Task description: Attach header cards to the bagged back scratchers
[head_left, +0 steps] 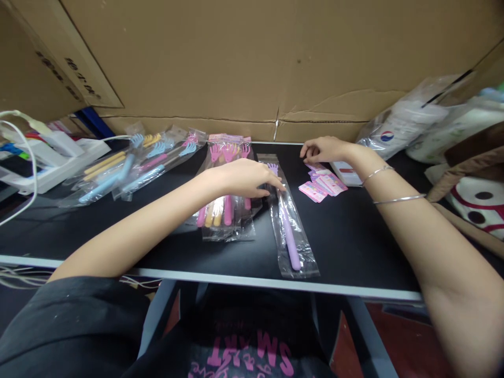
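Observation:
A purple back scratcher (291, 239) lies in a clear plastic bag on the black table, its small claw end pointing away from me. Over the upper part of that bag is my left hand (246, 177), fingers stretched and thumb apart, fingertips at the plastic. My right hand (325, 149) is at the far edge of a loose pile of pink printed cards (321, 184). Its fingers are curled together; whatever they pinch is hidden. Partly under my left forearm lies a stack of bagged pink and yellow back scratchers (227, 210).
More bagged back scratchers (106, 184), blue, yellow and pink, lie to the left. A white power strip (59, 163) with cables stands beyond them. A white box (346, 173) is beside the cards. A bagged cup (409, 126) stands back right. Cardboard (244, 63) walls the back.

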`<state>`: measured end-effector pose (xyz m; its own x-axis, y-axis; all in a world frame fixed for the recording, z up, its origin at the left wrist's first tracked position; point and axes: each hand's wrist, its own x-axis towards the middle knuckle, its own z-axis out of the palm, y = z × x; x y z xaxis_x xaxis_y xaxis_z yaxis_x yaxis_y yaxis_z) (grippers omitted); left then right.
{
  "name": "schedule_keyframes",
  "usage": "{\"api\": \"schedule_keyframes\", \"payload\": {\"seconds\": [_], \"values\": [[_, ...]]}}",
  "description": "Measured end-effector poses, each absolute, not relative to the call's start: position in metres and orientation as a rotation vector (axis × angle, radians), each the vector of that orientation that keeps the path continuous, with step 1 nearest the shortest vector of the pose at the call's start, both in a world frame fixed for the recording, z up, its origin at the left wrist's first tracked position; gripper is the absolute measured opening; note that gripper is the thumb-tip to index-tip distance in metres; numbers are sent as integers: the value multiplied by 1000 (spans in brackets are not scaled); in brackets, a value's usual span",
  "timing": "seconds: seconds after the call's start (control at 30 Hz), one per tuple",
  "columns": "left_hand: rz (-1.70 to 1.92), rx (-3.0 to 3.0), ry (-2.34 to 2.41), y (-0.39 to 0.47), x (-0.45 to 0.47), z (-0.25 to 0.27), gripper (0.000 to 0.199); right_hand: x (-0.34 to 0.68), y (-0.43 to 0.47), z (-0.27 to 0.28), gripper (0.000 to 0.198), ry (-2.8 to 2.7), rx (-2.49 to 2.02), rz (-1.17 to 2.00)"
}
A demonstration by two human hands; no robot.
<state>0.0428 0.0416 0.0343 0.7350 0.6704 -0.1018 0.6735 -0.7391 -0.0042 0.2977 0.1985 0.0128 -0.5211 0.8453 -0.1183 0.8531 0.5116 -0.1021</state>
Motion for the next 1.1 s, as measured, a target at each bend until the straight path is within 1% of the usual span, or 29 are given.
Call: {"api": "schedule_keyframes", "payload": {"seconds": [0.27, 0.33, 0.47, 0.67, 0.77, 0.83, 1.0, 1.1], "values": [[-202, 2949, 1075, 42, 42, 35, 51, 322, 215, 13, 55, 2647, 1378, -202], [-200, 2952, 1068, 42, 42, 35, 51, 322, 216, 12, 55, 2654, 1367, -166], [-168, 2968, 1048, 43, 42, 33, 48, 314, 210, 7, 48, 2675, 1449, -98], [-116, 2981, 1041, 44, 43, 30, 43, 291, 199, -5, 51, 2776, 1529, -5], [-72, 2975, 1039, 43, 43, 30, 40, 282, 194, -7, 48, 2800, 1545, 32], [-54, 2963, 1041, 43, 43, 30, 39, 281, 193, -6, 48, 2790, 1560, 20], [-57, 2979, 1020, 42, 44, 30, 42, 288, 197, -6, 57, 2803, 1487, -51], [-67, 2996, 1042, 43, 44, 29, 43, 291, 201, -7, 58, 2814, 1483, -99]]}}
